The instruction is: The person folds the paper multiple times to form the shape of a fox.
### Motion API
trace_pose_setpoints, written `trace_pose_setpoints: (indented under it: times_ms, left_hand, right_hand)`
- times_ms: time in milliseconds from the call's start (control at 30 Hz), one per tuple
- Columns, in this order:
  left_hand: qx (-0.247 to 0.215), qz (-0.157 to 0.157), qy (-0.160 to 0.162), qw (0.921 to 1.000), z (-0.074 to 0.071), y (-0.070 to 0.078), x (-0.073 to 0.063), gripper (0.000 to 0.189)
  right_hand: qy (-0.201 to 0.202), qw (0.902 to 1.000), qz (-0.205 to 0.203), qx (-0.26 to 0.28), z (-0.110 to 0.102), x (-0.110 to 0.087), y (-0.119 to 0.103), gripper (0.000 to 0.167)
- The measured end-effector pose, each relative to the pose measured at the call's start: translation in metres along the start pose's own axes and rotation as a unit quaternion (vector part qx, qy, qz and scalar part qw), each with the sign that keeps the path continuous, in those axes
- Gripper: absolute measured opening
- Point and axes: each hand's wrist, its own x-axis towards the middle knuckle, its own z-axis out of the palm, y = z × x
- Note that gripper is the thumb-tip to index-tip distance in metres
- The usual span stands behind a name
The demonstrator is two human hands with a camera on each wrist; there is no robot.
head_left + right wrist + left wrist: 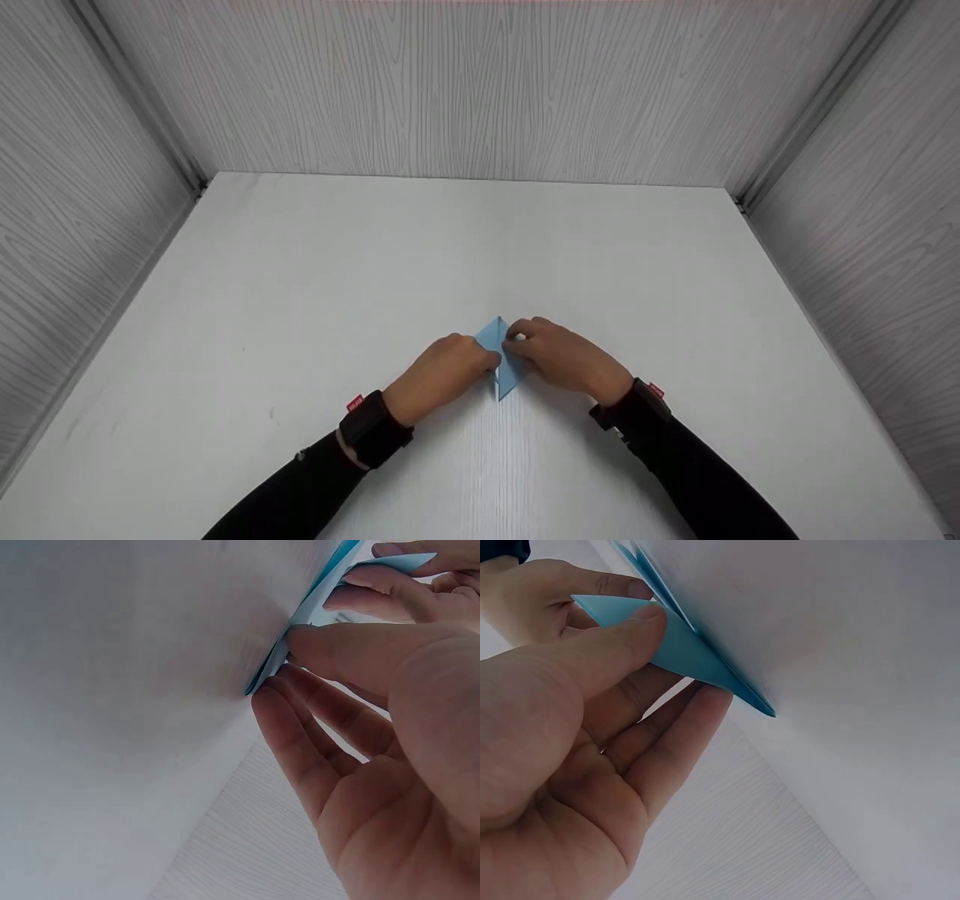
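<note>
A small folded piece of light blue paper with pointed ends and layered edges is held between both hands over the white table. My left hand pinches its left side, thumb on top and fingers beneath, as the left wrist view shows on the folded paper. From the other side my right hand pinches the paper's right part between thumb and fingers. In the right wrist view the paper appears nearly edge-on, its layers close together. Part of the paper is hidden behind the fingers.
The white tabletop surrounds the hands. A grey wood-grain panel rises at the back, with similar side panels to the left and right. Black bands circle both wrists.
</note>
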Motion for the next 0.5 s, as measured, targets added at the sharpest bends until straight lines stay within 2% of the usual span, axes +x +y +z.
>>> trace_pose_setpoints:
  times_ms: [233,367,500]
  left_hand:
    - [-0.003,0.004,0.001,1.0,-0.001,-0.001,0.0,0.011]
    - [-0.058,-0.009,-0.007,0.9982,-0.002,-0.006,0.0,0.015]
    - [-0.123,-0.019,-0.017,0.9921,-0.004,-0.013,0.001,0.016]
  right_hand:
    - [0.011,0.9998,-0.014,-0.005,-0.001,0.0,0.001,0.04]
    - [0.015,0.9997,-0.019,0.0,-0.002,0.0,0.001,0.042]
    - [0.018,0.9994,-0.029,0.007,-0.002,0.001,-0.001,0.043]
